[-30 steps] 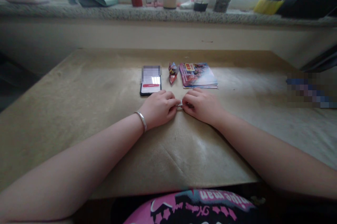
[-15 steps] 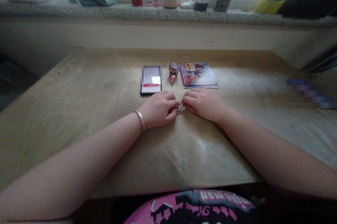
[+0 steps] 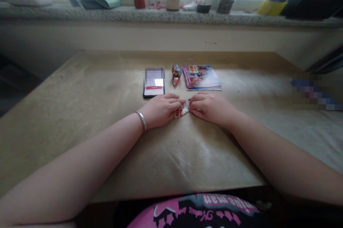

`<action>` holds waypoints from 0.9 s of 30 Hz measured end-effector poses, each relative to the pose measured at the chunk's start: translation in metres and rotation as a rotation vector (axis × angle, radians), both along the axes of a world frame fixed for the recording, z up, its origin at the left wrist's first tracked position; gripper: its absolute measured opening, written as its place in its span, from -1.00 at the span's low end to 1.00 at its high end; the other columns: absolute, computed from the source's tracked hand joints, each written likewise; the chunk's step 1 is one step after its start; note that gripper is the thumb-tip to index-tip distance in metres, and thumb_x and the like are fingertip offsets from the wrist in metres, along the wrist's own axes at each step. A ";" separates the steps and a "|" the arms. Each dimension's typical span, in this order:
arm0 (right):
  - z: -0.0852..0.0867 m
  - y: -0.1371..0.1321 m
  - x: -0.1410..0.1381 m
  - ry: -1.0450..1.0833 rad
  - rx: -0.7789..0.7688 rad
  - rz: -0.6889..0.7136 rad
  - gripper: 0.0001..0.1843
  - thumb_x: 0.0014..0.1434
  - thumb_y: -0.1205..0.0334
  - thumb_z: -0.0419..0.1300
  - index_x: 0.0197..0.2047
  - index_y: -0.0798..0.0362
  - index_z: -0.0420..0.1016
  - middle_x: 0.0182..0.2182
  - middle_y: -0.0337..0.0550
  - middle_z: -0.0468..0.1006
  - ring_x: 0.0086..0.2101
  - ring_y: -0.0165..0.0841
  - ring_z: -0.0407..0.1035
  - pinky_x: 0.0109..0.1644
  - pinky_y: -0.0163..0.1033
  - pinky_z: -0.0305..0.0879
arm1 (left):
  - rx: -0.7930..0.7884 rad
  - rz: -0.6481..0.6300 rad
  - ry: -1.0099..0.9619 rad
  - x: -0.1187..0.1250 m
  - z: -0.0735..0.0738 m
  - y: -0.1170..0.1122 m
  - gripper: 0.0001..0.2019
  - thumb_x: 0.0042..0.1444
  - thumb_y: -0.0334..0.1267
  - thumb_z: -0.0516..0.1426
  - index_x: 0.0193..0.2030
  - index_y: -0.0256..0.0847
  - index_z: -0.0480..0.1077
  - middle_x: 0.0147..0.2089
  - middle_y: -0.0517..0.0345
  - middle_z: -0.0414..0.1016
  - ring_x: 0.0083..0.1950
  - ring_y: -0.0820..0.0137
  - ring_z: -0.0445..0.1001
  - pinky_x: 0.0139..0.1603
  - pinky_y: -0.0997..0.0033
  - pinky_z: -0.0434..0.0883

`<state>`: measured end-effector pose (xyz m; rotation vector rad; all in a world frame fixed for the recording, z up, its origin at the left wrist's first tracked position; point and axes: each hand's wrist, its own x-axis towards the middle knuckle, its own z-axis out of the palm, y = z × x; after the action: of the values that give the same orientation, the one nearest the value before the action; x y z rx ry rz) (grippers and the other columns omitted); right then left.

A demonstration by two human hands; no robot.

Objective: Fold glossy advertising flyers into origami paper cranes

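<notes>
Newly turned to show red print: folded paper (image 3: 184, 110) between my left hand (image 3: 162, 110) and right hand (image 3: 210, 107) — both pinching — edges best kept aligned.

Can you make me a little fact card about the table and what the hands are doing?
Left hand: holding one side of the small printed paper
Right hand: holding its other side
Phone: screen up, beyond the left hand
Folded paper shape: between phone and stack
Stack of printed sheets: beyond the right hand
Bracelet: on the left wrist
</notes>
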<state>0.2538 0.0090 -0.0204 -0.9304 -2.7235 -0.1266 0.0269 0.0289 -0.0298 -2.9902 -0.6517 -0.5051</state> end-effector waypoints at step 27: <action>-0.006 -0.003 0.002 0.213 -0.117 -0.070 -0.80 0.21 0.27 0.12 -0.32 0.04 0.60 -0.26 -0.10 0.60 -0.26 -0.34 0.47 -0.16 -0.29 0.33 | -0.129 0.012 -0.041 0.006 -0.005 -0.004 -0.67 0.21 -0.39 -0.01 0.09 -0.22 0.37 0.15 0.00 0.41 0.13 0.31 0.39 0.15 0.24 0.37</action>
<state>0.2557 0.0057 -0.0266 -1.0087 -2.5252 0.1140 0.0333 0.0245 -0.0344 -3.1013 -0.7322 -0.5452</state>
